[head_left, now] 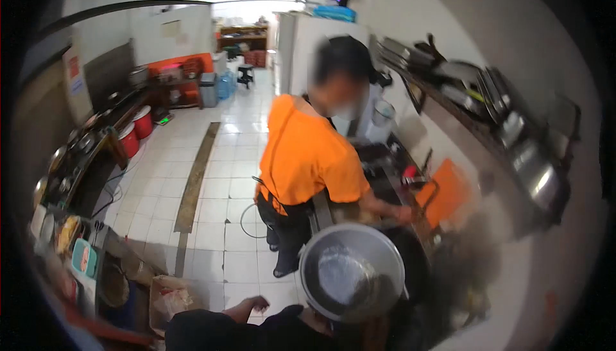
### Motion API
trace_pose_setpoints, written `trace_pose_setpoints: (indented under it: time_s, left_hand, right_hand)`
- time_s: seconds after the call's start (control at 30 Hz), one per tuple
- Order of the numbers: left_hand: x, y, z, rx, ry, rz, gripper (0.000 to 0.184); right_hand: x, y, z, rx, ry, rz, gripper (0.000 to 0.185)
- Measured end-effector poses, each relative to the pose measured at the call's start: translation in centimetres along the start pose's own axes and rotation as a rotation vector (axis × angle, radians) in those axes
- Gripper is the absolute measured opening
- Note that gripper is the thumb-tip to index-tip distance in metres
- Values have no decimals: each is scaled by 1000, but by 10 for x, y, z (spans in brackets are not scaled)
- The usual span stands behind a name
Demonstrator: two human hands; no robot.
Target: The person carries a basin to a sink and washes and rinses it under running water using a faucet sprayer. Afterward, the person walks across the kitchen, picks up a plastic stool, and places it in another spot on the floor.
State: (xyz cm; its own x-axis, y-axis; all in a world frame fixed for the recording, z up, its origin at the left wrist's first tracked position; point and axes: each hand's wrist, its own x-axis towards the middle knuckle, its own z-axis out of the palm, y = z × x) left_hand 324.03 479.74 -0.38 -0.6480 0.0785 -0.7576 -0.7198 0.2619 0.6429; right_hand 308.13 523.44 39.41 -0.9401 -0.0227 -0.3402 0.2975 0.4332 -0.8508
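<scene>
A large grey metal basin (350, 271), round and seemingly bare inside, is just in front of me at the lower right. My right hand (313, 317) is at its near left rim; the rim hides the fingers, so its grip cannot be seen. Left of the basin, my left hand (258, 304) is held over the floor with fingers loosely apart and nothing visible in it. Both my black sleeves show along the bottom edge.
A person in an orange shirt (308, 152) stands beyond the basin, one hand (403, 214) reaching to the right-hand counter. A wall shelf (443, 104) holds metal pans. A cardboard box (157, 303) stands at lower left, near another arm (122, 333). Red buckets (128, 140) line the left.
</scene>
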Motion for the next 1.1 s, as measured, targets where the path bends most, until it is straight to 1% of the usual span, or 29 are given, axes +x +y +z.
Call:
trace_pose_setpoints:
  time_s: [0.07, 0.1, 0.13, 0.17, 0.2, 0.27, 0.3, 0.37, 0.4, 0.47, 0.5, 0.57, 0.6, 0.67, 0.73, 0.77, 0.8, 0.83, 0.87, 0.9, 0.93, 0.97, 1.0, 1.07, 1.1]
  left_hand:
    - [21, 33, -9, -69, 60, 99, 38]
    - [8, 72, -14, -102, 88, 150, 38]
    - [1, 94, -16, -336, 35, 219, 41]
    - [-27, 139, -9, -335, 139, 171, 42]
    - [-36, 160, -8, -296, 152, 179, 42]
    - [-39, 176, -3, -239, 132, 203, 44]
    - [-40, 185, -2, -217, 115, 197, 44]
    - [-50, 197, 7, -189, 86, 210, 44]
    - [-54, 206, 10, -174, 75, 204, 44]
    - [-63, 223, 16, -276, 85, 322, 46]
    - [-66, 233, 16, -261, 85, 377, 50]
    - [-63, 245, 12, -213, 160, 415, 60]
    - [-66, 258, 9, -177, 218, 421, 66]
    - [-105, 314, 12, -281, 315, 471, 81]
    - [-140, 356, 6, -436, 219, 461, 90]
    - [-165, 383, 5, -438, 169, 436, 91]
    - [-180, 399, 5, -443, 120, 414, 93]
    - [-173, 396, 6, -385, 210, 401, 91]
    - [-180, 405, 8, -393, 216, 395, 91]
    - [-187, 418, 9, -257, 171, 337, 85]
    - [-193, 423, 9, -119, 124, 278, 80]
    - [-182, 415, 6, -231, 114, 279, 63]
    - [-174, 411, 3, -227, 121, 274, 63]
    - [-171, 420, 0, -320, 108, 297, 55]
    - [-168, 425, 0, -351, 144, 330, 50]
  right_hand:
    - [0, 5, 0, 83, -2, 38, 48]
    - [-2, 7, -1, 97, -2, 48, 47]
    - [2, 11, -2, 46, 7, -19, 46]
    - [5, 16, -3, -6, 19, -85, 44]
    - [3, 11, -3, 7, 43, -53, 44]
    - [-3, 9, -4, 131, 4, -150, 41]
    - [4, 17, -1, 143, 24, -135, 41]
    - [13, 30, 6, 299, 4, -91, 40]
    - [14, 33, 6, 309, 17, -80, 40]
    - [4, 12, 2, 419, -53, -26, 40]
    - [-4, -3, -1, 421, -48, -16, 40]
    - [-24, -37, -6, 716, -53, 63, 34]
    - [-22, -33, -7, 713, -53, 73, 34]
    - [-9, -15, -5, 640, -87, -23, 37]
    - [14, 24, 7, 637, -69, -3, 39]
    - [20, 35, 10, 634, -52, 10, 40]
    - [15, 29, 10, 628, -59, 14, 40]
    - [4, 14, 11, 707, -42, 29, 39]
    - [-1, 6, 13, 786, -25, 44, 38]
    - [1, 7, 17, 784, -35, 52, 38]
    - [1, 11, 22, 765, 4, 48, 38]
    - [3, 13, 26, 748, 45, 43, 38]
    - [6, 13, 27, 754, 39, 47, 38]
    - [14, 13, 26, 403, 95, -189, 37]
    - [23, 20, 26, 412, 94, -182, 37]
